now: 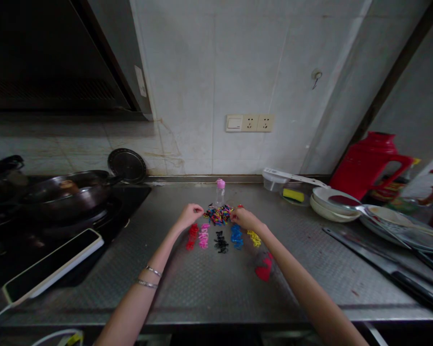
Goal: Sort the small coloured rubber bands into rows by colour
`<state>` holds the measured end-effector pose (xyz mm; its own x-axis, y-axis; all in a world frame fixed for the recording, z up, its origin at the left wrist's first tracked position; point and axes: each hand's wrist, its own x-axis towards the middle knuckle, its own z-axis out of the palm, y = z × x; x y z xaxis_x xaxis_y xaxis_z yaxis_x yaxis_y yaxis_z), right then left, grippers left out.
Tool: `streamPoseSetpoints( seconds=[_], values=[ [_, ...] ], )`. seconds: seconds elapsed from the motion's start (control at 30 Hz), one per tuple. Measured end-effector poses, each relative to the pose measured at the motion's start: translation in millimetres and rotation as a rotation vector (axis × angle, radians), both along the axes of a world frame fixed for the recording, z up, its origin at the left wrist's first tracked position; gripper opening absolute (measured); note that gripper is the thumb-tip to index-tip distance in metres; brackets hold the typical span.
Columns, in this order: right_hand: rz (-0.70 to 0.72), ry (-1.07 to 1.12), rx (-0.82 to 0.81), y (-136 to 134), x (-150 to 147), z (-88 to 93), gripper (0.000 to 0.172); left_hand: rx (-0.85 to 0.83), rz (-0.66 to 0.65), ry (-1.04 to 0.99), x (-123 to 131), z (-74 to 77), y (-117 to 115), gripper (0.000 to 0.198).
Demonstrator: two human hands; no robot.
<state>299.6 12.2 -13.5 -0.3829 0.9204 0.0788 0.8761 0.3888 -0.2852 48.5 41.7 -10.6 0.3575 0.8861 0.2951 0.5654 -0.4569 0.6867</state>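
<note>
A mixed pile of small coloured rubber bands point(219, 214) lies on the metal counter. My left hand point(189, 215) is at its left edge, thumb and forefinger pinched together; whatever is between them is too small to make out. At the right edge of the pile, my right hand point(245, 218) has its fingers closed, their tips partly hidden. Nearer to me, the bands lie in a row by colour: red bands point(192, 237), pink bands point(204, 236), black bands point(221, 241), blue bands point(236, 236) and yellow bands point(254, 238). Behind the pile stands a clear bottle with a pink cap point(220, 184).
A clear bag with a red print point(264, 268) lies beside my right forearm. On the left are a phone-like device point(54, 264) and a pan point(67, 192) on the stove. To the right are bowls point(334, 204), a sponge point(293, 195), a knife point(368, 259) and a red thermos point(368, 163).
</note>
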Motion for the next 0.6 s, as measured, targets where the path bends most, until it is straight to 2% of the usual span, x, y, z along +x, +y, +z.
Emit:
streamPoseSetpoints(
  seconds=[0.13,0.27,0.43,0.6],
  values=[
    [-0.017,-0.005,0.013,1,-4,-1.3,0.016,0.036,-0.039,0.089,8,-1.7,-8,0.020],
    [-0.014,0.021,0.063,-9,0,5.0,0.016,0.043,-0.028,0.196,12,-5.4,-11,0.021],
    [-0.028,0.128,0.044,-41,11,13.3,0.016,0.022,-0.013,0.296,17,-7.2,-13,0.018],
    [-0.001,0.168,-0.042,-80,16,11.6,0.017,0.067,-0.015,0.347,25,-10.9,-14,0.018]
  ],
)
